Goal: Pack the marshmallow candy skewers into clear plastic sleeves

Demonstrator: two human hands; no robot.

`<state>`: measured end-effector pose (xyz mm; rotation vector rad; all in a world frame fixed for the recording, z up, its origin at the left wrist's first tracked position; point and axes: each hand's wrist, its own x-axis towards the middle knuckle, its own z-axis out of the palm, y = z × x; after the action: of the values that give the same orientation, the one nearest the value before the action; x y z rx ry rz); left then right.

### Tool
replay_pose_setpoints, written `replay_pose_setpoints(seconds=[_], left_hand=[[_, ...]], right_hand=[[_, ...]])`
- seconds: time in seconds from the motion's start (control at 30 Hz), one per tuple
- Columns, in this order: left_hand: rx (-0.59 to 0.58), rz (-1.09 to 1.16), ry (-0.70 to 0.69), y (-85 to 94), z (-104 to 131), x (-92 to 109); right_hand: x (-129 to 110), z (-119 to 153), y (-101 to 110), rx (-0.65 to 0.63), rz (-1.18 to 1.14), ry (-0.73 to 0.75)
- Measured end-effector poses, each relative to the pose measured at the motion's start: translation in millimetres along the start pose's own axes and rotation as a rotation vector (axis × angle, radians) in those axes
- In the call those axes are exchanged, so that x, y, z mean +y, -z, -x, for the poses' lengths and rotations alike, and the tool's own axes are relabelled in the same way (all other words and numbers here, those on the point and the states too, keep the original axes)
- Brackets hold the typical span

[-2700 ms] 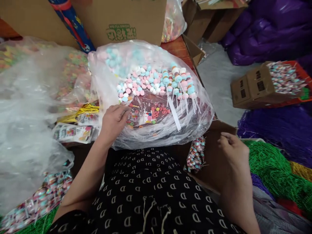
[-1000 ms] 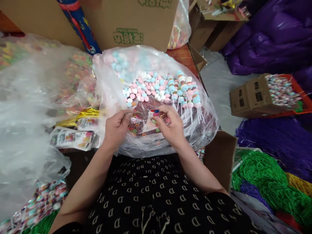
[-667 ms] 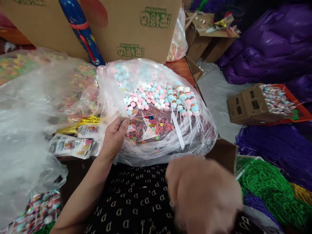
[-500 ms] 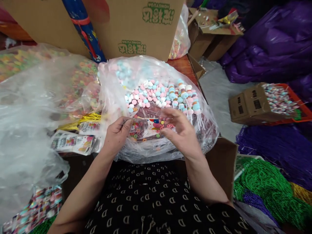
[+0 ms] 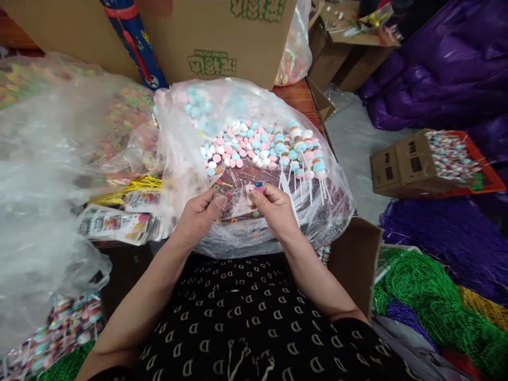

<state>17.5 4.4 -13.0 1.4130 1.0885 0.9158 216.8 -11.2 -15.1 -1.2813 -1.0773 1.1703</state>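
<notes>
A small clear printed packaging bag (image 5: 249,193) is stretched between my two hands above the big plastic sack. My left hand (image 5: 201,214) is closed, thumb against fingers, at the bag's left end. My right hand (image 5: 277,208) pinches its printed right end. Beyond them lie loose pink, white and blue round candies (image 5: 238,142). To the right, several candy skewers (image 5: 305,145) on white sticks rest on the sack (image 5: 246,246). A few small ring candies (image 5: 256,214) are scattered beneath my fingers.
On the left are stacked printed bags (image 5: 115,226), yellow twist ties (image 5: 129,190) and a sack of coloured rings (image 5: 130,114). A large cardboard box (image 5: 222,32) stands behind. An open carton (image 5: 357,264) is at my right; green beads (image 5: 432,296) lie beyond it.
My right hand, which was spread apart from the bag's right end, has closed on it. My left hand keeps its pinch. The view has shifted slightly.
</notes>
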Motion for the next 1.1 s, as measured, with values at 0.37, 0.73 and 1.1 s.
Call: replay_pose_setpoints(seconds=[0.37,0.73,1.1], left_hand=[[0.081,0.142,0.07,-7.1,-7,-3],[0.118,0.165,0.064,-12.0,-10,-7],[0.169,0.518,0.162,-14.6,-20,5]], right_hand=[[-5,-4,-1,-0.011,-0.042,-0.01],[-33,-22,40,-0.002,0.511,0.314],[-42,-73,106,0.245,1.483,-0.09]])
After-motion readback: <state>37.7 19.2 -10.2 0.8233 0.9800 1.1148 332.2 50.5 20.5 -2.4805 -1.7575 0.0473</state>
